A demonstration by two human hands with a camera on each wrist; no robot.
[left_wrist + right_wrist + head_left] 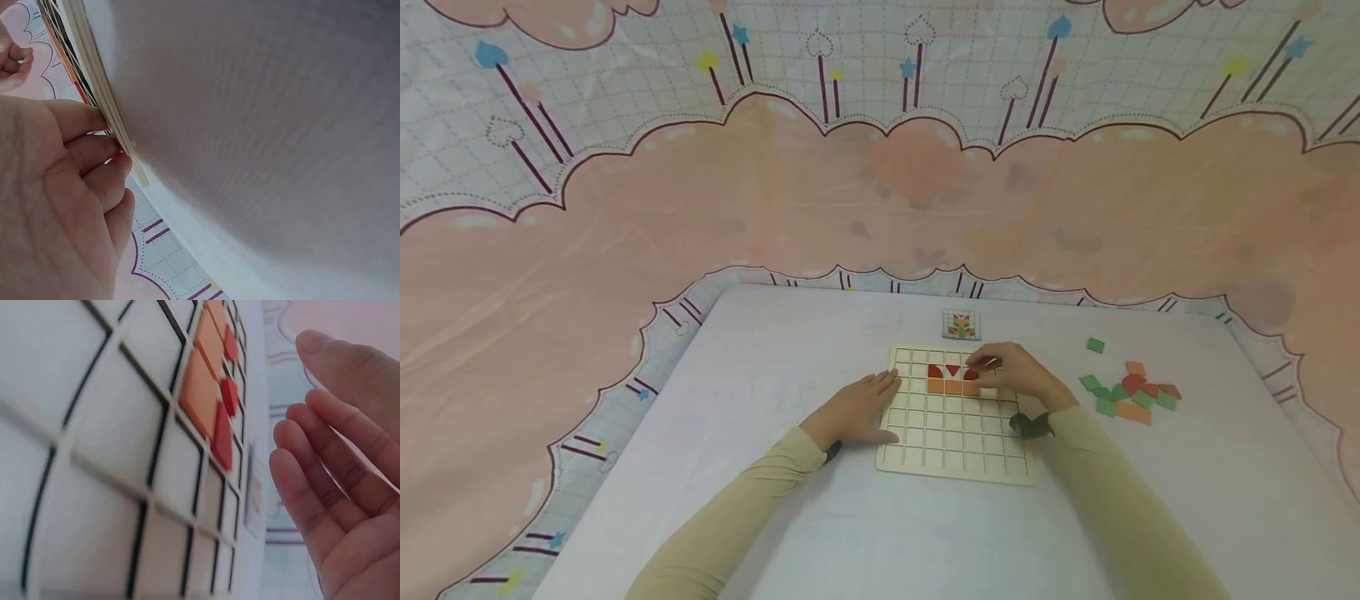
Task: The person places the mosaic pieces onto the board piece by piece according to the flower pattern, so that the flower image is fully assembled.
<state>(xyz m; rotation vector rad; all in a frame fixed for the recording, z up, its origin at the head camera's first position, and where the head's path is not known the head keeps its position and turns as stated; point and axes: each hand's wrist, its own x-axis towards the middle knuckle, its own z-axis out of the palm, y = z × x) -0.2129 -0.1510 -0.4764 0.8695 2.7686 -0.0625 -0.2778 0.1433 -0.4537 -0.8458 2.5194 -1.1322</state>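
A pale wooden grid board [943,443] lies on the white table. In its upper part sits a row of orange squares [953,387], with red pieces [952,370] in the cells behind them. My left hand [857,408] rests along the board's left edge, its fingertips [119,162] touching the rim in the left wrist view. Over the right end of the red row hovers my right hand [1015,371]. The right wrist view shows its fingers [290,475] apart from the red quarter-round piece [222,439], with nothing between them and the thumb.
Behind the board lies a small card [962,324] printed with a coloured pattern on a grid. Loose green, orange and red pieces [1133,412] are scattered to the right, with one green piece [1096,345] farther back. A patterned cloth [820,208] hangs behind the table.
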